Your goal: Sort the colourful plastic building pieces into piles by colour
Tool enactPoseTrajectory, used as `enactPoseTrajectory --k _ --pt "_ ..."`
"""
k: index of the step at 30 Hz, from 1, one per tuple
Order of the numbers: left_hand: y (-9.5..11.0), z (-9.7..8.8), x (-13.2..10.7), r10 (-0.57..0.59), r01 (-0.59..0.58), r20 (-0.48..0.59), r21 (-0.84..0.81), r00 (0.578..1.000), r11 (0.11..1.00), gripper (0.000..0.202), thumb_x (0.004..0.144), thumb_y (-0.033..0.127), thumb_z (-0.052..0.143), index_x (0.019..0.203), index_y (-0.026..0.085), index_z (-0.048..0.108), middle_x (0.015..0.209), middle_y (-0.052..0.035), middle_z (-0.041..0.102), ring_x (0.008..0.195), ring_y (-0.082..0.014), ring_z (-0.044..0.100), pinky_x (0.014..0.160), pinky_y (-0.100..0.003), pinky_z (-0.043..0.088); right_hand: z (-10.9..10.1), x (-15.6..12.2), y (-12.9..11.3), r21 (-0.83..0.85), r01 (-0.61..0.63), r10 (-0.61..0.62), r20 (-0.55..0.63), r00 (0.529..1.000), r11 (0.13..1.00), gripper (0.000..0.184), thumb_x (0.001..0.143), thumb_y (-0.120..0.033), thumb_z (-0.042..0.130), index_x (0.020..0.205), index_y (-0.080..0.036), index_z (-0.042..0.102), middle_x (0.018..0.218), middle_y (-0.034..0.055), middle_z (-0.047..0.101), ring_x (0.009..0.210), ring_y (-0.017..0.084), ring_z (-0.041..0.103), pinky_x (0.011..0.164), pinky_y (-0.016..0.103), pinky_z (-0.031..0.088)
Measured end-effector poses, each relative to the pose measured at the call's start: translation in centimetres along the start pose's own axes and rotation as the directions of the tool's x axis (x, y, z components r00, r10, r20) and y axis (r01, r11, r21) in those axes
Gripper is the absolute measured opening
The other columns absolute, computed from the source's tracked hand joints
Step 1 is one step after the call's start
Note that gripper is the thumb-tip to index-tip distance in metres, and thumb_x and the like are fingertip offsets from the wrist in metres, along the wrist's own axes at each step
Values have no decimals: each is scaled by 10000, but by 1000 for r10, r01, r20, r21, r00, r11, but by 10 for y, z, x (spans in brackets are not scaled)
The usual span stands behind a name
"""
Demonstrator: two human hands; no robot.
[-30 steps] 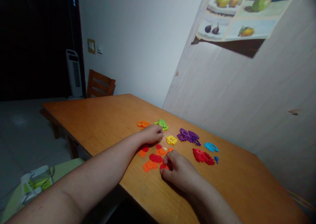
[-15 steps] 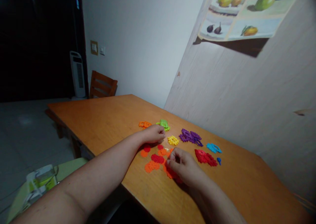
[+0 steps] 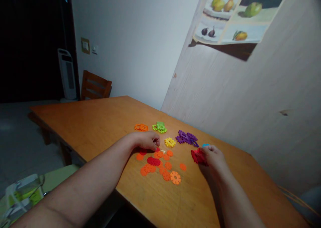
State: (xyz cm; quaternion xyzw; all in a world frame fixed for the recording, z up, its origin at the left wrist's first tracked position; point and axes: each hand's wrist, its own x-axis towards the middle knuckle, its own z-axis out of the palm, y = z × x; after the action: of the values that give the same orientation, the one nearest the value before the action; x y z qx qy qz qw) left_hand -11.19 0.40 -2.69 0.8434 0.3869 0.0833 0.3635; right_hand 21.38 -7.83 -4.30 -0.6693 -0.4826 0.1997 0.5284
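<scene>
My left hand [image 3: 149, 141] hovers over or rests at the back of the orange pieces [image 3: 167, 175], fingers curled together; whatever they hold is hidden. A red piece [image 3: 157, 150] shows just under its fingertips. My right hand [image 3: 215, 157] is at the pile of red plastic pieces [image 3: 198, 156], its fingers closed and partly covering the pile; I cannot make out what is between them. Among the flat orange flower-shaped discs lie more red ones [image 3: 153, 161]. A lighter orange disc [image 3: 175, 177] with a notched rim lies nearest me.
Behind the discs are piles of orange frames [image 3: 141, 127], green pieces [image 3: 159, 127], yellow pieces [image 3: 170, 142] and purple pieces [image 3: 187, 138]. A bit of light blue [image 3: 205, 145] shows behind my right hand. The wooden table [image 3: 100, 121] meets the wall; a chair [image 3: 96, 84] stands beyond.
My right hand has moved from above the orange discs rightward to the red pile, uncovering the discs. My left hand stays near the same spot, fingers still curled. The view has shifted slightly.
</scene>
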Motion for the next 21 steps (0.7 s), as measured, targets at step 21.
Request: enactPoseTrajectory --k 21 --pt "4 5 -2 -36 37 -10 53 999 998 264 646 273 675 896 209 620 731 42 568 620 -123 481 512 -219 344 63 -59 -36 -235 369 -289 312 905 899 243 901 -401 504 749 -226 577 714 8 621 697 179 561 627 270 369"
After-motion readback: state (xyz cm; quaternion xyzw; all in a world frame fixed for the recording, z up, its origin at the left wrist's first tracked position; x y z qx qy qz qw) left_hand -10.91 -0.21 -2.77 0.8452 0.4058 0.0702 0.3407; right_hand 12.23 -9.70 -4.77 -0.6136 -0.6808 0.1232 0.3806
